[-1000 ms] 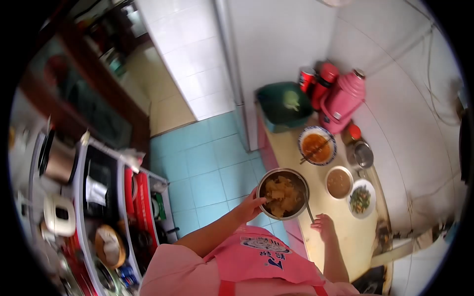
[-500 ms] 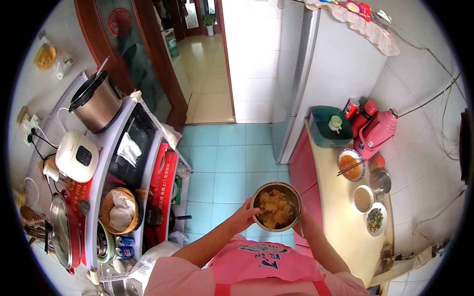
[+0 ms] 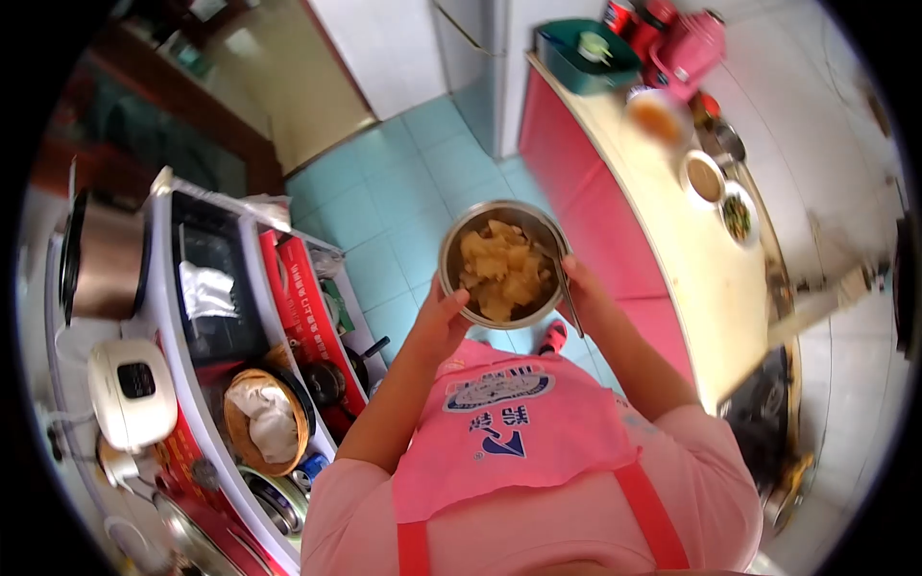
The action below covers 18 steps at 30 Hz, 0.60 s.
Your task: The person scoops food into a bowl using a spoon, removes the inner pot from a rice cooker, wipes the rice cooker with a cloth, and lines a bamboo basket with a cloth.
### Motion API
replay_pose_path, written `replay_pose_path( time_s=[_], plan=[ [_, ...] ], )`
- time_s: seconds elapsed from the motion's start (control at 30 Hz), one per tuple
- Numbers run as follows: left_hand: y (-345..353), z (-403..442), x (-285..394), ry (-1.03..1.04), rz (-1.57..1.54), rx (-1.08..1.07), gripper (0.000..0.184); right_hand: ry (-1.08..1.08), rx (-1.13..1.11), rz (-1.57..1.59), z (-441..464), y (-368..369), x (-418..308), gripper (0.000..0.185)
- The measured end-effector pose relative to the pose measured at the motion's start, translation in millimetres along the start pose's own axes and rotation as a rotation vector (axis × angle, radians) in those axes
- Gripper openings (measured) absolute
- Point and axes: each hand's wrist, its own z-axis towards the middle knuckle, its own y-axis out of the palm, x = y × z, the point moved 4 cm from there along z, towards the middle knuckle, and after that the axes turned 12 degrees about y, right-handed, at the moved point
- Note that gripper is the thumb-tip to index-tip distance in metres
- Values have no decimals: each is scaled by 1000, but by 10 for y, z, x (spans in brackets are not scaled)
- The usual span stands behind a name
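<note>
A round stainless steel bowl [image 3: 528, 217] is held in front of my pink apron [image 3: 538, 422]. Inside it lie pale yellow-brown, translucent-looking pieces of food [image 3: 503, 267], whose kind I cannot make out. My left hand [image 3: 444, 315] grips the bowl's left side, thumb over the rim. On the right side, my right hand [image 3: 588, 296] holds the bowl with its fingers partly hidden beneath. A metal utensil [image 3: 568, 293] leans out over the rim beside my right hand; its working end is hidden in the bowl.
At left, a shelf unit carries a white rice cooker [image 3: 134, 394], a cloth-lined basket [image 3: 230, 413] and a dark oven [image 3: 216, 317]. At right, a counter [image 3: 663, 230] bears a green tub [image 3: 576, 72], a pink thermos [image 3: 693, 53] and several dishes. A black stove [image 3: 764, 408] lies beyond.
The view has turned toward the right-hand counter and tilted, and the stove has come into sight. Both hands keep their hold on the bowl, which now appears higher in view.
</note>
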Motion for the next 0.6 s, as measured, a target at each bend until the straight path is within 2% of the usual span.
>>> replay_pose_path(
  time_s=[0.2,0.27,0.33,0.4,0.47,0.53,0.6],
  plan=[
    [38,164,-381,-51,-78,-5,71,-1,73,-104,-323,-180,-114,84],
    [215,264,-480,-79,-71,-38,70,-53,41,-99,-355,-574,-43,88],
    [273,372,-689,-100,-32,-19,68,-68,44,-75,-607,-690,-262,91],
    [349,512,-896,-127,-25,-54,67,-126,82,-8,-743,-1159,-356,89],
    [548,671,-1132,-134,-7,-73,67,-147,386,-13,-952,-1962,-471,82],
    [765,821,-1379,-160,-5,-67,69,-227,639,123,-1269,-2862,-589,56],
    [990,964,-1640,-189,-16,-57,71,-298,845,203,-1666,-3811,-695,42]
  ],
)
